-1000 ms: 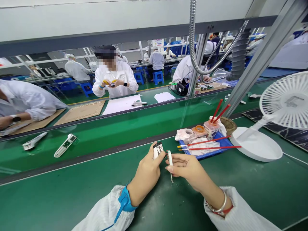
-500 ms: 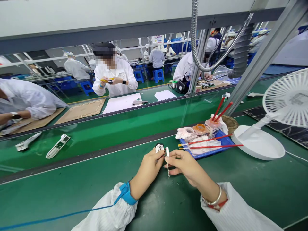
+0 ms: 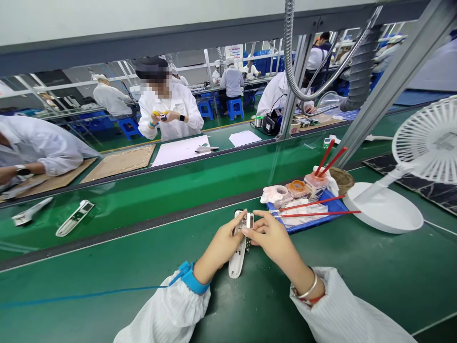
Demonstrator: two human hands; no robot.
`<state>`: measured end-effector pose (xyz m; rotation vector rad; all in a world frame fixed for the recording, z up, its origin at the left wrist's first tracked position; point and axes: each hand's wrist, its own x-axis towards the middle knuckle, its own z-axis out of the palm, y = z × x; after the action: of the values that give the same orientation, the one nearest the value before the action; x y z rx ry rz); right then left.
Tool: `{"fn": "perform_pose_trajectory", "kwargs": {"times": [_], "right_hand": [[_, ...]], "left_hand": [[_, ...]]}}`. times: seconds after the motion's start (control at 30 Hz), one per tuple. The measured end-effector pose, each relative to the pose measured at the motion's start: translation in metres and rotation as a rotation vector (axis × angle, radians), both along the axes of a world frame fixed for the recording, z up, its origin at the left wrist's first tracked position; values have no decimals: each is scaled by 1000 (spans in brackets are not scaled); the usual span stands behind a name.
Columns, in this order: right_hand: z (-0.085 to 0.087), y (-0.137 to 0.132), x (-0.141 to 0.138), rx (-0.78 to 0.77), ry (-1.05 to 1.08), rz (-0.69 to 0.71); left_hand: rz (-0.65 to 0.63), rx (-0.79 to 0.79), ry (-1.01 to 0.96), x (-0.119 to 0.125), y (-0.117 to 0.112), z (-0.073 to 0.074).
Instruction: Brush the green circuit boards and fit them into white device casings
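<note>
My left hand (image 3: 220, 244) is closed round the upper part of a long white plastic device housing (image 3: 235, 266), whose rounded lower end points toward me. Pinched in the fingers of my right hand (image 3: 273, 238) is a circuit board with a small white-framed display (image 3: 250, 220), held against the housing's right side. My fingers cover much of the housing and the board, so I cannot tell whether they are joined. A blue wrist strap (image 3: 194, 278) with a cord circles my left wrist.
To the right, a blue tray (image 3: 323, 220) holds small jars, white cloth and red-handled brushes (image 3: 317, 216). Beyond it stands a white fan (image 3: 389, 209). Similar device housings (image 3: 74, 218) lie on the green belt (image 3: 143, 209) at left. A co-worker (image 3: 171, 112) sits opposite.
My right hand has turned the board from edge-on so its display shows. The housing now extends toward me below my left hand. The housings on the belt have shifted left.
</note>
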<state>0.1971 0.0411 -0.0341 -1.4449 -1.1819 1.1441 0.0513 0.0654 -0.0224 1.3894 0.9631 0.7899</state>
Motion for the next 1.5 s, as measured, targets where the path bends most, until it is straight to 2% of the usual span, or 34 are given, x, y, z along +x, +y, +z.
{"fn": "perform_pose_trajectory", "kwargs": {"times": [0.1, 0.2, 0.3, 0.4, 0.77, 1.33, 1.5], "right_hand": [[1, 1, 7, 16, 9, 3], [8, -2, 9, 16, -34, 22], [14, -6, 7, 34, -128, 13], [17, -8, 2, 72, -184, -6], [14, -7, -4, 164, -307, -37], [14, -14, -9, 402, -670, -52], [17, -11, -5, 404, -695, -25]], "left_hand": [[-39, -318, -341, -5, -4, 9], [13, -426, -524, -8, -6, 13], [41, -426, -566, -8, -7, 11], [-7, -394, -574, -7, -7, 7], [1, -358, -574, 3, -9, 4], [31, -397, -662, 6, -9, -1], [13, -368, -674, 6, -8, -2]]}}
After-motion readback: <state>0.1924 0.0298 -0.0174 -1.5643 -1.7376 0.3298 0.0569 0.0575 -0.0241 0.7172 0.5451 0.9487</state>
